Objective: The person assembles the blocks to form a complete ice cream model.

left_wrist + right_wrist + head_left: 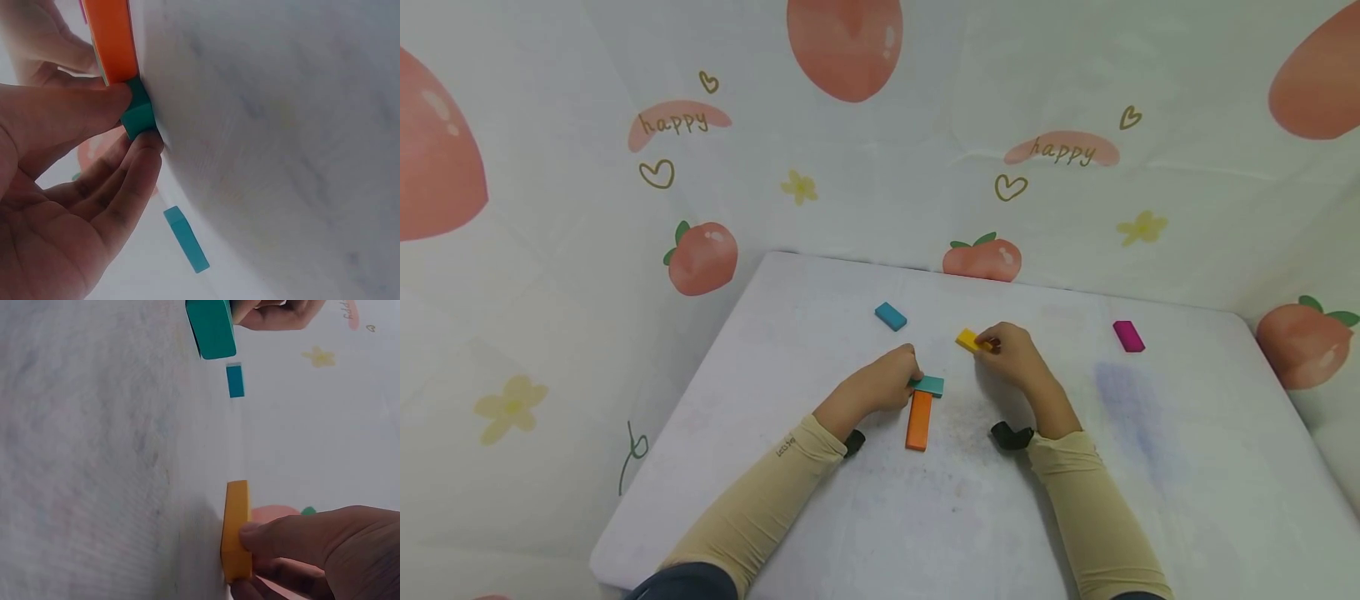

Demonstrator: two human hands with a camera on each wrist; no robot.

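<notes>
Five colored blocks are spread about a white table (955, 525) in the head view, where a person in tan sleeves (760, 496) works with both hands. The left hand (883, 382) pinches one end of a teal block (931, 385), whose near edge meets the end of an orange block (919, 422) in a T shape. To the right, the right hand (1018, 358) grips a yellow block (967, 339) by its near end. A blue block (891, 317) lies farther back, and a magenta block (1129, 337) rests well apart at right, seen whole only from here. The peach-print backdrop (880, 167) twice reads "happy"; small lettering on the left sleeve is not fully legible.

The left wrist view shows the grip more closely: thumb on one side of the teal block, fingertips on another, orange pressed against it. The blue block lies alone below; a magenta sliver shows at the top edge.

In the right wrist view, the thumb presses the yellow block's side, with fingers curled behind it; whether the block touches the table cannot be told. Part of a "happy" print shows at upper right.
</notes>
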